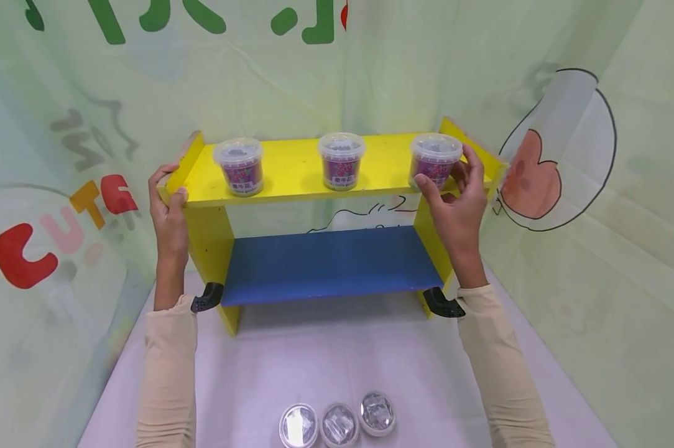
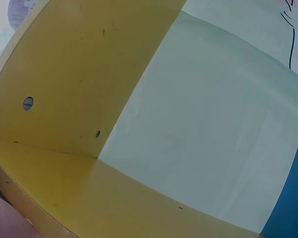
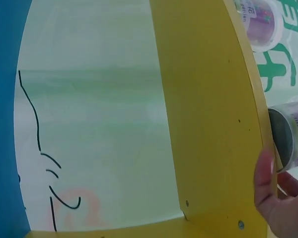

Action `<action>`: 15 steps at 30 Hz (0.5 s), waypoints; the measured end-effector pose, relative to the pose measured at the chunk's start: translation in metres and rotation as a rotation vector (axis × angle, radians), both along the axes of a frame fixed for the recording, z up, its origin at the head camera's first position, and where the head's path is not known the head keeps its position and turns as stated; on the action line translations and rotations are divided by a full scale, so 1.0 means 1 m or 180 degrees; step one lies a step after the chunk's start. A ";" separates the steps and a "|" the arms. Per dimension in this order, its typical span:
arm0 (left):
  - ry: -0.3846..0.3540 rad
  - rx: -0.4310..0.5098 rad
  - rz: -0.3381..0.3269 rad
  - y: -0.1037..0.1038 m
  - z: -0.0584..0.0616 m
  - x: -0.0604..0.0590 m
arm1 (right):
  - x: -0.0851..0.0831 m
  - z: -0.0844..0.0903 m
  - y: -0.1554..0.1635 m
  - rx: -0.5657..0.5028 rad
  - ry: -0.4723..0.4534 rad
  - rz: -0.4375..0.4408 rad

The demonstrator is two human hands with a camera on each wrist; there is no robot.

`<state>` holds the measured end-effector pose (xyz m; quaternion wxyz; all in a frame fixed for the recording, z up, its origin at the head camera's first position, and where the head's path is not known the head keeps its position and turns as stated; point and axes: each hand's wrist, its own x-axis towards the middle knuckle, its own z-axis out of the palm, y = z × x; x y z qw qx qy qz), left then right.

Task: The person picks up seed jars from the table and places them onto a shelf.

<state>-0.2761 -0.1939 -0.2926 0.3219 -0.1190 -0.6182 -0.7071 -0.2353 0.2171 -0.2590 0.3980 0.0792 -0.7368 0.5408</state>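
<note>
Yellow shelf (image 1: 292, 168) bearing three purple tubs (image 1: 342, 160), on pale table (image 1: 326, 367), three lids (image 1: 339, 424) in front

Pale green printed curtain walls (image 1: 622, 261); lilac tabletop (image 1: 314, 361)

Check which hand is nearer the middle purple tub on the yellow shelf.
Right. The right hand is at the right-end tub, next along from the middle tub. The left hand grips the shelf's far left edge, beyond the left tub.

Matt painted shelf (image 1: 292, 168); clear-plastic tubs (image 1: 434, 160)
</note>
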 end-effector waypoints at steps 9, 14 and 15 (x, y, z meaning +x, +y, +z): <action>-0.0082 -0.0031 0.0059 0.000 0.001 0.001 | 0.008 -0.011 0.008 0.0499 -0.0175 -0.0303; -0.0035 0.0012 0.0015 -0.001 0.000 0.000 | 0.005 -0.015 0.009 0.0608 -0.0172 -0.0383; -0.0029 0.0024 -0.0001 0.000 0.000 0.000 | 0.004 -0.016 0.009 0.0612 -0.0179 -0.0402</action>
